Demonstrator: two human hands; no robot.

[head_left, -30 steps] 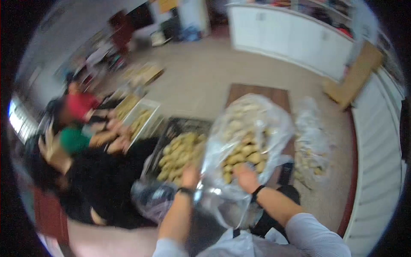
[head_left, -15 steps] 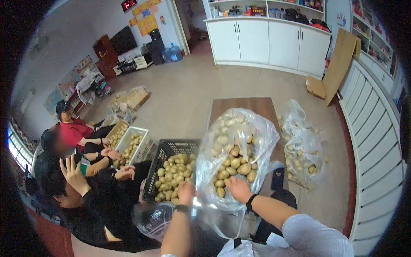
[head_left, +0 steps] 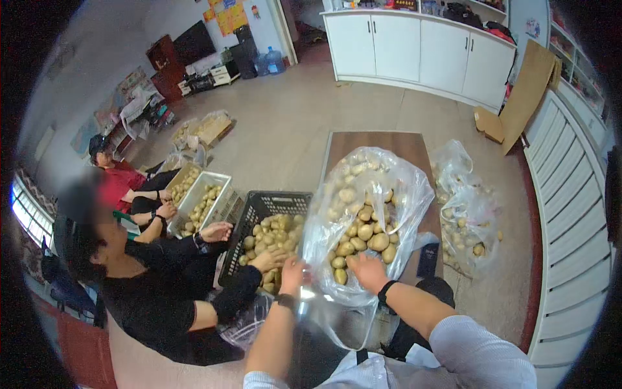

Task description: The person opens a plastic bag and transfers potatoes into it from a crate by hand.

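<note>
A large clear plastic bag (head_left: 418, 194), open towards me, lies on the brown table and holds many potatoes (head_left: 364, 231). My left hand (head_left: 295, 275) is closed at the bag's near left edge, with the plastic film bunched by its fingers. At the front of the potatoes is my right hand (head_left: 368, 272), its fingers curled in against the near ones. What these fingers grip is hidden. To the left stands a black crate (head_left: 275, 200) of potatoes. Inside it rests a co-worker's hand (head_left: 269, 259), close to my left hand.
A dark phone-like object (head_left: 427, 260) lies on the table (head_left: 389, 139). More bagged potatoes (head_left: 463, 220) sit on the floor at right. A white crate (head_left: 223, 180) stands past the black one, beside seated co-workers. A white railing (head_left: 567, 194) bounds the right side.
The nearest co-worker has lowered a raised hand into the black crate and leaned forward. The view has shifted slightly. My hands stay near the bag's front edge.
</note>
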